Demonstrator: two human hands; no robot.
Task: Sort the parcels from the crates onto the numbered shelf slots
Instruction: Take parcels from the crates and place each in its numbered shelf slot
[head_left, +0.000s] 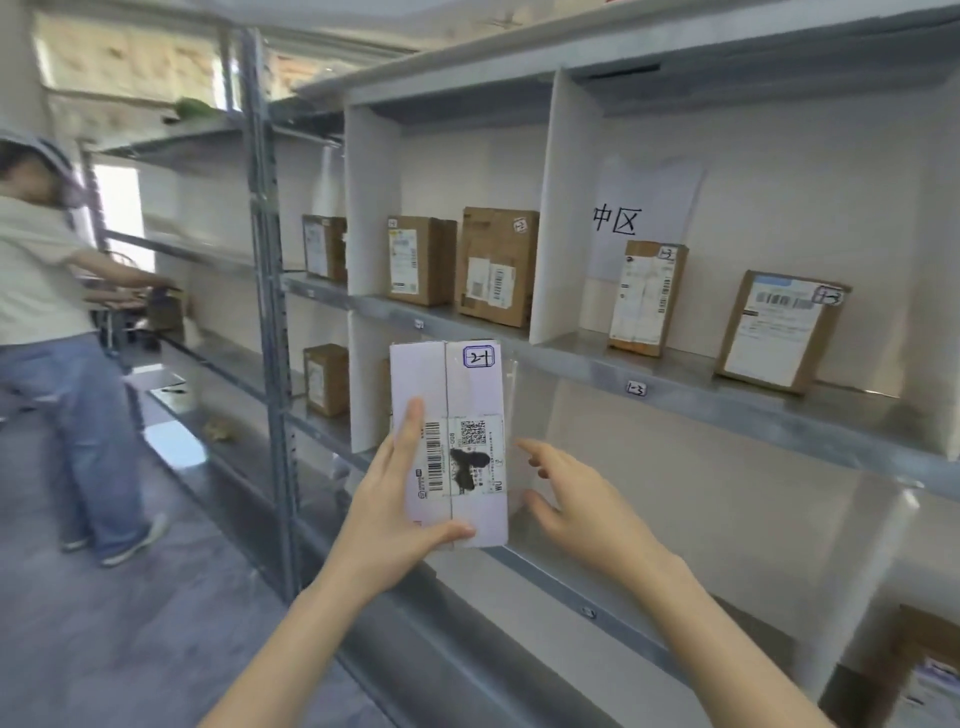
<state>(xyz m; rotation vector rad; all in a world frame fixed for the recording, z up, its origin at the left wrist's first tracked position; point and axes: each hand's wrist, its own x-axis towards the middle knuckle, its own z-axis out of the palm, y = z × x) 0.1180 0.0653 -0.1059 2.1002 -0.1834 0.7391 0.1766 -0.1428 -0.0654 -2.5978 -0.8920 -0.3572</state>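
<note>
Ahead on the right, rack: a grey metal shelf unit runs down the aisle. White upright dividers split it into bays, so each number gets its own walled space.
Far left, bystander: another person bends toward a further rack, well apart from my reach.
Upper tier: four brown cardboard parcels stand upright with labels outward, I judge so their marks read from the aisle. The right-hand pair carry pen marks reading 1-3, matching the small slot tag on the shelf edge beneath them.
Wall sign: a white paper sheet with two black characters hangs behind that bay.
Held parcel: the pale lilac flat carton is in the air before the lower tier, at a divider, with its face toward my camera. I judge that is so the boxed pen mark at its top corner, which looks like 2-1, can be checked against the tags.
Left hand: it grips the carton low on its left side, thumb across the bottom edge, fingers laid up the front.
Right hand: it holds nothing, fingers spread and loosely bent just beside the carton's right edge. I cannot tell whether they touch it.
Stage: I judge the carton not yet shelved. Its number differs from the tier above, so I would look lower and leftward.
</note>
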